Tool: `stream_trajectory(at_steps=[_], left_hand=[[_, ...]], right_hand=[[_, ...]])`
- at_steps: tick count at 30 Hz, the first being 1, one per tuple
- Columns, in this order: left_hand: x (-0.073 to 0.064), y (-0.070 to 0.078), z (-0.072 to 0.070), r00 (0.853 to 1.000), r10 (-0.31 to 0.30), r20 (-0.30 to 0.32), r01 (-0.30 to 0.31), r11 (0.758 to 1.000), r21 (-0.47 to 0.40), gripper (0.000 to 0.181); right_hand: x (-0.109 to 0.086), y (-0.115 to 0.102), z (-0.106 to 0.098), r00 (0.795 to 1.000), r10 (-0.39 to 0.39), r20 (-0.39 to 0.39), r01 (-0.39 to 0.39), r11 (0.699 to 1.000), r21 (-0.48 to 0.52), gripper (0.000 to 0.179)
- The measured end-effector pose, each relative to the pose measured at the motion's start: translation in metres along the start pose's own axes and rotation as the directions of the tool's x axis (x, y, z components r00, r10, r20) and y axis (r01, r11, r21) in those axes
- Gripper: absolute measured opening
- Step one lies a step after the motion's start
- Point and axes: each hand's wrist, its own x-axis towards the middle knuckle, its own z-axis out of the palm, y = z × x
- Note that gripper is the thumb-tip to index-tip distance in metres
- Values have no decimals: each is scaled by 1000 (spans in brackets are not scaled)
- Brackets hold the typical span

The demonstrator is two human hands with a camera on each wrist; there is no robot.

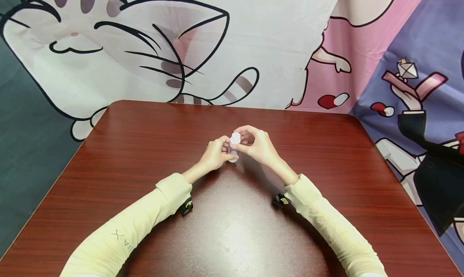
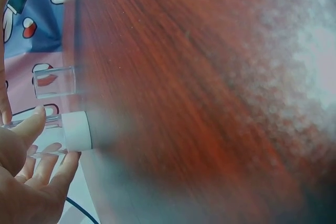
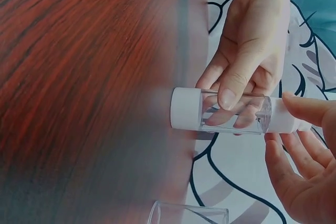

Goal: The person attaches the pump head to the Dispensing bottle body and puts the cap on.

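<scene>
A clear cylindrical bottle with a white base and a white top stands upright on the table between both hands. My left hand grips its transparent body, thumb across the near side in the right wrist view. With thumb and fingers, my right hand pinches the white top. Through the clear wall a thin tube shows inside. Beside the bottle, a clear open-ended cap stands on the table; only part of it enters the right wrist view. In the left wrist view, the bottle's upper part is hidden.
The reddish-brown wooden table has rounded far corners and a bright glare patch near the front. Behind it hangs a cartoon-printed cloth. Small black devices sit at both wrists, by the light sleeves.
</scene>
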Motion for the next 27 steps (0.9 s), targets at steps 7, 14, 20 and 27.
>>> stream_trajectory(at_steps=[7,14,20,27], left_hand=[[0,0,1,1000,-2,6,2,1000,-5,40],[-1,1,1,1000,-7,0,7,1000,0,41],[-1,2,1,1000,-7,-4,7,1000,6,42],[-1,1,1,1000,-7,-13,7,1000,14,44]], right_hand=[[-2,4,-6,1000,-12,-4,12,1000,-12,36],[-4,10,-15,1000,-12,-18,12,1000,-27,40],[-7,14,-22,1000,6,-24,-7,999,-42,39],[-10,20,-29,998,24,-49,-26,998,-49,43]])
